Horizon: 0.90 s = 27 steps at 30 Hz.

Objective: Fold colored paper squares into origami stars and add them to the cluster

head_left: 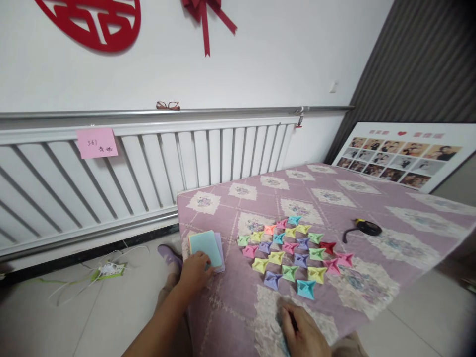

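My left hand [198,270] lies at the lower edge of a stack of square paper sheets [206,246], fingers bent and pinching at the light-blue top sheet. Lilac sheets stick out below it on the right. Near the table's front edge, my right hand [303,329] rests with curled fingers; no object shows in it. Just beyond it, several small folded paper boats [288,272] in yellow, green, pink, purple, blue and red stand in slanting rows on the cloth.
A purple patterned cloth covers the table [230,307]. A black tape measure [368,228] lies right of the boats. At the far right leans a photo board [396,153]. Behind the table runs a white radiator [215,153]. A power strip [109,270] with cables is on the floor.
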Available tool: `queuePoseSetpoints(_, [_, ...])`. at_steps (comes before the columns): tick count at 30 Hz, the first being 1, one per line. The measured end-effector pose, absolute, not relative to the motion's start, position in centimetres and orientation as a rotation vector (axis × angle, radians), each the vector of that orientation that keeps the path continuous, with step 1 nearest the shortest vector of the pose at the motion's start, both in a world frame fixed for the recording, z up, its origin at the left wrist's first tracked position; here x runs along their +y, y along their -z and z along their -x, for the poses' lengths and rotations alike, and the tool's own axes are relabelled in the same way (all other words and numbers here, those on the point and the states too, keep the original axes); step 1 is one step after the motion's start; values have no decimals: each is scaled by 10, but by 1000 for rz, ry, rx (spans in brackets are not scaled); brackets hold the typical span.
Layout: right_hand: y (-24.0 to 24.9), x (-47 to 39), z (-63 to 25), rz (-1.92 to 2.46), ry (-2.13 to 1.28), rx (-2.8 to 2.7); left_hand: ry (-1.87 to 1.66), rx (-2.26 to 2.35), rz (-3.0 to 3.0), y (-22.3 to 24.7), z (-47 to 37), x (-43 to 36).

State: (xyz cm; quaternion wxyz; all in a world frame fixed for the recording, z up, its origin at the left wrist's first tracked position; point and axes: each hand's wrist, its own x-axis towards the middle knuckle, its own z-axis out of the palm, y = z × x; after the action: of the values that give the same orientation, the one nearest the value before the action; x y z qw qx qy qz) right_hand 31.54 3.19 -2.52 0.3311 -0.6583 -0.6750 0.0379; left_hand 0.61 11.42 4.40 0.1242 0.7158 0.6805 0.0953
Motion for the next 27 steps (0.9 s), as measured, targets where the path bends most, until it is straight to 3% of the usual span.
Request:
queuePoseSetpoints(10, [23,31,-315,1686,-61,-1779,-369,2075,-1959,-45,-9,117])
queuePoseSetpoints(19, [25,29,-314,1684,-29,-1804,-755,1871,-2147,-61,-10,70])
queuePoseSetpoints(27, [23,17,-308,1505,-21,-1949,-462,1409,-2255,3,-69,-10])
